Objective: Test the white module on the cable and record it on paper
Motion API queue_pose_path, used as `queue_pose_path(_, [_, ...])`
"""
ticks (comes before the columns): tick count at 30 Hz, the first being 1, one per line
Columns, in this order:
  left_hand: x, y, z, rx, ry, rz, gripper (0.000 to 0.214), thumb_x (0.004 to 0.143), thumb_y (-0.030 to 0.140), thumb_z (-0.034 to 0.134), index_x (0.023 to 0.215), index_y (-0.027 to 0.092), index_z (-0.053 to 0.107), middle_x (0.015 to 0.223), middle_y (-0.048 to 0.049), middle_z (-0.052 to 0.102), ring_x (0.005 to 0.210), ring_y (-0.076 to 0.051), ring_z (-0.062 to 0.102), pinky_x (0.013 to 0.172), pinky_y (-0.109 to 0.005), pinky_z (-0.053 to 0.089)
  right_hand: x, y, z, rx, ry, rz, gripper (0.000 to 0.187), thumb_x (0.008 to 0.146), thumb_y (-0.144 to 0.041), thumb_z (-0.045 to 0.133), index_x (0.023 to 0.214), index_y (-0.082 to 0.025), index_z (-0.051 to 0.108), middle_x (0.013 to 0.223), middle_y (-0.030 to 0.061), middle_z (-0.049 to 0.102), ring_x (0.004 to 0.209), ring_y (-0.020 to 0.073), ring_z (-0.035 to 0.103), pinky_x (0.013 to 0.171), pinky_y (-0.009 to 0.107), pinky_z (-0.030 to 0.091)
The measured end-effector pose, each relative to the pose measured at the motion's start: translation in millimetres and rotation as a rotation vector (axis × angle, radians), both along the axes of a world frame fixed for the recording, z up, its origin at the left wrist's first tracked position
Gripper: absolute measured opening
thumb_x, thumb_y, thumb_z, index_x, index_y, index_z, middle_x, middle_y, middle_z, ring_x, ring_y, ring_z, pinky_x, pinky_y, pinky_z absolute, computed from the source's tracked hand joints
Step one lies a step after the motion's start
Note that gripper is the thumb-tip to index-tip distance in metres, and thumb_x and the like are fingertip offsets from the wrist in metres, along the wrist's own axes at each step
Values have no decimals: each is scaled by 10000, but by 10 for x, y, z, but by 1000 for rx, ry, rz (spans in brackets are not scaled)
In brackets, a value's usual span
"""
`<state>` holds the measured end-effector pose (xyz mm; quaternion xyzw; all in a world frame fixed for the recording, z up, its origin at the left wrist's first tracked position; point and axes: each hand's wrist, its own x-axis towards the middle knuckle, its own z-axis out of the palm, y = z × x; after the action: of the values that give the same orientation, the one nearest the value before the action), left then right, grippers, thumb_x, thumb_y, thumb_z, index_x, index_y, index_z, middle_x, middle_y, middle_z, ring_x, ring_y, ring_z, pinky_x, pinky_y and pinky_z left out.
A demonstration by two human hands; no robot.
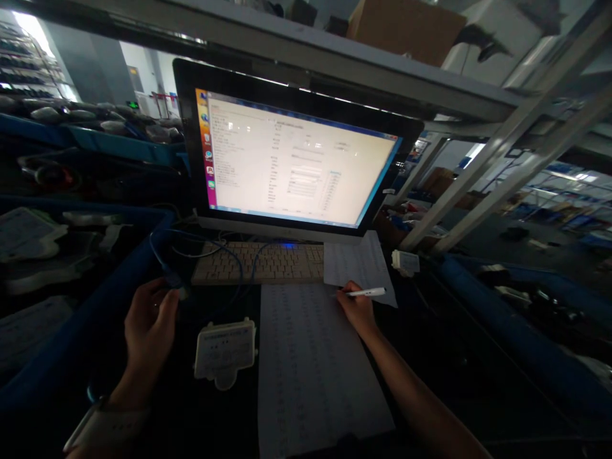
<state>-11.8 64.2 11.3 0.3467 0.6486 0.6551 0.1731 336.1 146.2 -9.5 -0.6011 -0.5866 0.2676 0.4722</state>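
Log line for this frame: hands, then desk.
left hand: holds blue cable | right hand: holds pen over paper | plastic case: left of paper | monitor: lit

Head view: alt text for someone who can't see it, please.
The right hand holds a slim white pen over a long white printed sheet, while the left hand holds a thin blue cable. A pale rectangular plastic case lies between them; behind, a cream keyboard sits below a lit, black-framed monitor.

Workshop or factory floor, at a computer station
A monitor and keyboard stand below a metal-framed shelf; blue bins hold parts, with loaded racks beyond.
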Motion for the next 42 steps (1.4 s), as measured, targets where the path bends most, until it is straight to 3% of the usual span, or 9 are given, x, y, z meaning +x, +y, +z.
queue_pose_path(7, [-29, 18, -60, -32, 59, 16, 305, 714, 501, 582, 978, 349, 563, 796, -46, 585, 604, -194, 526, 536, -342, 391, -17, -7, -26, 72, -57, 16, 244, 600, -411, 477, 476, -227, 377, 415, -54, 375, 437, 108, 364, 458, 250, 281])
queue_pose_path(18, [61, 17, 109, -57, 20, 72, 366, 574, 489, 592, 853, 254, 555, 670, -17, 581, 491, -145, 488, 447, -275, 373, 11, 11, -85, 118, -114, 33, 238, 635, -389, 470, 491, -223, 378, 421, -57, 380, 435, 110, 376, 457, 243, 289])
queue_pose_path(29, [47, 1, 52, -42, 29, 45, 278, 655, 468, 591, 889, 320, 558, 715, -28, 586, 518, -166, 492, 472, -311, 377, 43, 24, -129, 133, -135, 13, 240, 656, -389, 470, 505, -222, 386, 437, -56, 385, 451, 115, 384, 479, 252, 290])
queue_pose_path(35, [27, 15, 31, -29, 46, 52, 331, 639, 455, 605, 910, 269, 565, 750, -40, 599, 524, -156, 501, 480, -308, 387, 42, 22, -139, 133, -137, 8, 237, 662, -389, 467, 511, -221, 396, 434, -56, 393, 441, 116, 387, 478, 257, 289])
queue_pose_path(42, [35, 13, 22, -19, 11, 22, 234, 682, 442, 608, 886, 342, 551, 775, -68, 602, 558, -204, 510, 516, -368, 384, 43, 27, -132, 141, -131, -2, 238, 644, -382, 472, 499, -220, 374, 443, -63, 364, 463, 112, 374, 492, 257, 279])
